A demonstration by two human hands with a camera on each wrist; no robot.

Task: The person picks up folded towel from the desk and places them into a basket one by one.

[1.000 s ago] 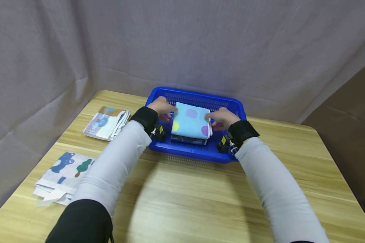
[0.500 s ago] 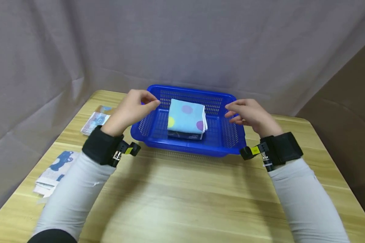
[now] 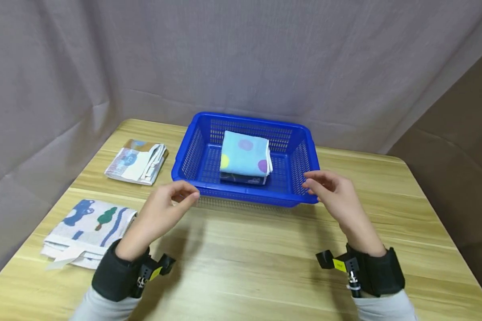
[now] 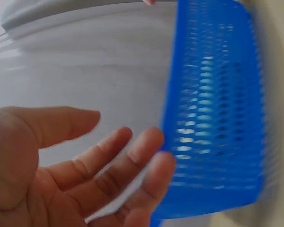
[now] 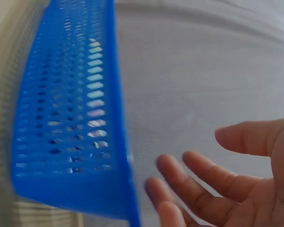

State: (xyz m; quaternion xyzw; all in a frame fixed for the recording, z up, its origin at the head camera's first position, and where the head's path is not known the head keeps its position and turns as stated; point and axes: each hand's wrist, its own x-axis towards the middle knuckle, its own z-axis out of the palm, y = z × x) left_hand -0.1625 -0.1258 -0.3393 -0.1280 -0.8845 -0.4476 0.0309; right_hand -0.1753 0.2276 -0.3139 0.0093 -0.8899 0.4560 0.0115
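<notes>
A light blue folded towel [image 3: 245,154] with purple and yellow dots lies in the blue plastic basket [image 3: 241,191], on top of a dark folded cloth [image 3: 241,178]. My left hand [image 3: 162,211] hovers before the basket's front left corner, its fingers loosely bent around nothing. Near the front right corner is my right hand [image 3: 337,196], likewise holding nothing. In both wrist views thumb and fingers stand apart. The left wrist view shows the basket's slotted wall [image 4: 213,118] beside the left fingers; the right wrist view shows it [image 5: 71,118] beside the right fingers.
Two more folded towels lie on the wooden table's left side: a white one with brown and blue [image 3: 136,161] at the back, and one with a blue bear and green tree [image 3: 90,229] nearer. A grey curtain [image 3: 241,58] hangs behind the table.
Both hands have let go of the light blue towel, lifted out of the basket and drawn back toward the person, apart from each other. The towel stays in the basket.
</notes>
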